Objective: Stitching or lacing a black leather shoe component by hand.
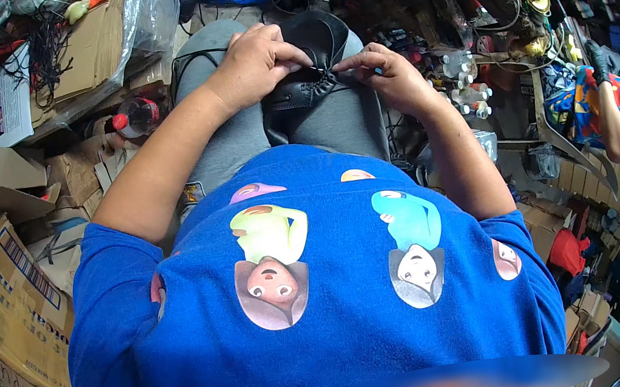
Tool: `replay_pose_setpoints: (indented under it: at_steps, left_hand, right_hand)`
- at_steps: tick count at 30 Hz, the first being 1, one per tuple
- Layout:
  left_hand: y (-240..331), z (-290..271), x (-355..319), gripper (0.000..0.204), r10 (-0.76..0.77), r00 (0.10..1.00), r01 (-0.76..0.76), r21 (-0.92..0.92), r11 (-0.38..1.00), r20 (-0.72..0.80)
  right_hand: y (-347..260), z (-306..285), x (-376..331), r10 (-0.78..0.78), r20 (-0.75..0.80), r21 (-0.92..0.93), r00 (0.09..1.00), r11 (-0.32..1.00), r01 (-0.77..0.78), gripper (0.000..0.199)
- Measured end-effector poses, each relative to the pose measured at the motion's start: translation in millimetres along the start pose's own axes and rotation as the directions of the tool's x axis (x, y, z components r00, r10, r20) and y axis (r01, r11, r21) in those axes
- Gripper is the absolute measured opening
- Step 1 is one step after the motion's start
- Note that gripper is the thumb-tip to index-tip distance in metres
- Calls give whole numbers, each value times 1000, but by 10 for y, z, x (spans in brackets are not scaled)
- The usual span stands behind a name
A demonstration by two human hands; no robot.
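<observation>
- A black shoe [306, 74] lies on the person's lap, across grey-trousered thighs, its opening pointing away from the body.
- The left hand [254, 61] rests on the shoe's upper, fingers curled and pinching at the laced front.
- The right hand [384, 74] meets it from the other side, thumb and forefinger pinched on the lace [324, 73].
- A red-capped bottle [134, 117] lies to the left among cardboard boxes [6, 279].
- Small bottles [466, 86] stand to the right.
</observation>
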State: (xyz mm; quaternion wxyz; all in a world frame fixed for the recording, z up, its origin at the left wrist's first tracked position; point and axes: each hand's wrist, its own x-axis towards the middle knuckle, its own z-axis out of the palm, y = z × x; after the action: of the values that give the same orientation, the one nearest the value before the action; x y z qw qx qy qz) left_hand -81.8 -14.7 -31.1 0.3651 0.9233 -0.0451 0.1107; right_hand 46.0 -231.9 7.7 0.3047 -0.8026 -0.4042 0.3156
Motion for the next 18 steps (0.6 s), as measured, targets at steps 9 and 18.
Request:
replay_pose_setpoints:
  at_steps: [9,18]
  left_hand:
    - [5,-7,-11,18,-15,1000,16,-34,999,21]
    - [6,-18,11,17,-46,998,48,-59,997,33]
  right_hand:
    - [30,-27,36,-2,41,49,999,999,0,31]
    - [5,-37,45,5,53,35,999,999,-7,36]
